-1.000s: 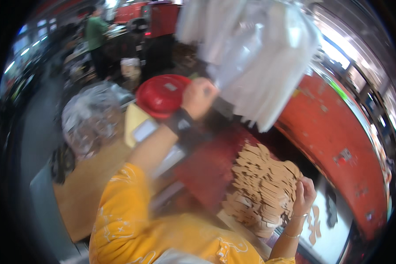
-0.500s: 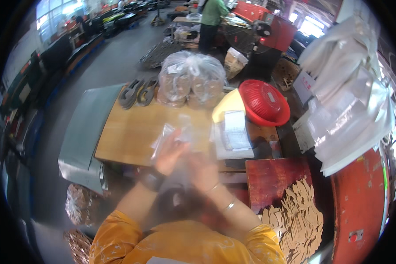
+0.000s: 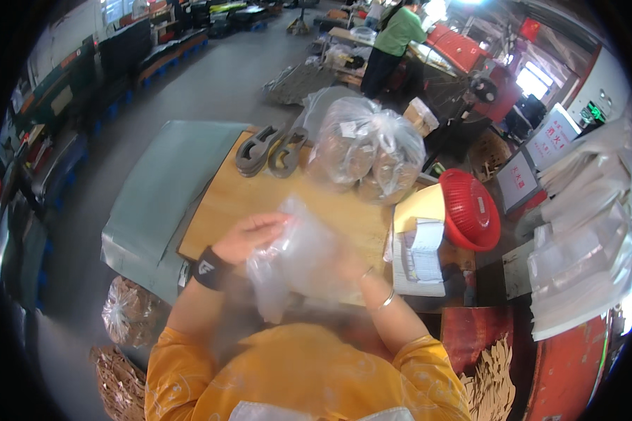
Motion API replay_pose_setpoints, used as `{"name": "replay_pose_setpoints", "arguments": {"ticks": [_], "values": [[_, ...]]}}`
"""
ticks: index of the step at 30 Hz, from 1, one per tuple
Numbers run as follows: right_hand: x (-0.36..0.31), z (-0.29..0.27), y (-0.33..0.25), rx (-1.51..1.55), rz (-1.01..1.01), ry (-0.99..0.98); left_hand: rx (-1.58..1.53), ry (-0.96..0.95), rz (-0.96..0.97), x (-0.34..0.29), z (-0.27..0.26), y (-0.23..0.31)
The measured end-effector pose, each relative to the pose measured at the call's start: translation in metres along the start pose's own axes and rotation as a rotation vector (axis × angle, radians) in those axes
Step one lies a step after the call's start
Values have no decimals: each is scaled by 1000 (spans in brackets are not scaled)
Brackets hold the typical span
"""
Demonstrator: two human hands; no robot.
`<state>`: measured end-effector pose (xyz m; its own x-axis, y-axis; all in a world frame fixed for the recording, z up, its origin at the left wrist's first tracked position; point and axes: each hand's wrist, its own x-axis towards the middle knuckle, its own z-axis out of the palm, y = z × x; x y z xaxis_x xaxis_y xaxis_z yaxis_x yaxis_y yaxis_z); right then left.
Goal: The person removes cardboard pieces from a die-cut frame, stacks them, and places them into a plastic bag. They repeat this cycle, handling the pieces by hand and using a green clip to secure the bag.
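Note:
A thin clear plastic bag [image 3: 288, 256] hangs between my hands above the wooden table. My left hand [image 3: 251, 235], with a black band at its wrist, pinches the bag's upper left edge. On the other side, my right hand [image 3: 343, 265] is behind or inside the plastic; its fingers are smeared by motion and mostly hidden. Beyond my hands, full clear bags of brown pieces [image 3: 369, 154] stand at the table's far edge. Grey hook-shaped pieces [image 3: 286, 156] lie stacked to their left.
Papers [image 3: 423, 256] and a red plastic basket [image 3: 470, 210] lie to the right. A grey-green sheet [image 3: 168, 189] covers the left side. Tan cut pieces [image 3: 491, 382] are heaped at lower right. White plastic bags [image 3: 586, 231] hang on the right. A person in green [image 3: 393, 42] stands farther off.
My hands have moved apart, and the bag is spread wider between them. The view has shifted, so the table sits at a different slant.

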<state>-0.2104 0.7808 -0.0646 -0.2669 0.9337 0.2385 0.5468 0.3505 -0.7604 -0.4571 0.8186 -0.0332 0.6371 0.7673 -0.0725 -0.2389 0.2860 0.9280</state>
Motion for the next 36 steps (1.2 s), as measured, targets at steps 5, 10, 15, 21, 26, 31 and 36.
{"name": "replay_pose_setpoints", "arguments": {"ticks": [5, 10, 15, 21, 26, 31, 36], "values": [[62, -42, -13, -188, 157, -65, 697, -245, -209, 11, -76, 34], [90, -30, -33, -313, 52, -172, 564, -125, -39, 27, -76, 19], [106, -16, -36, -285, -232, -29, 269, -85, -45, 34, -43, 4], [109, -17, 2, 66, -176, 314, 67, 96, 2, 24, -35, 5], [104, -30, 31, 126, 118, -419, 183, 334, 21, 25, -54, 18], [111, -51, 34, -69, -33, -754, 588, 263, -36, 24, -62, 59], [122, -28, 23, 171, -344, -573, 707, 316, -44, 31, -39, 85]]}}
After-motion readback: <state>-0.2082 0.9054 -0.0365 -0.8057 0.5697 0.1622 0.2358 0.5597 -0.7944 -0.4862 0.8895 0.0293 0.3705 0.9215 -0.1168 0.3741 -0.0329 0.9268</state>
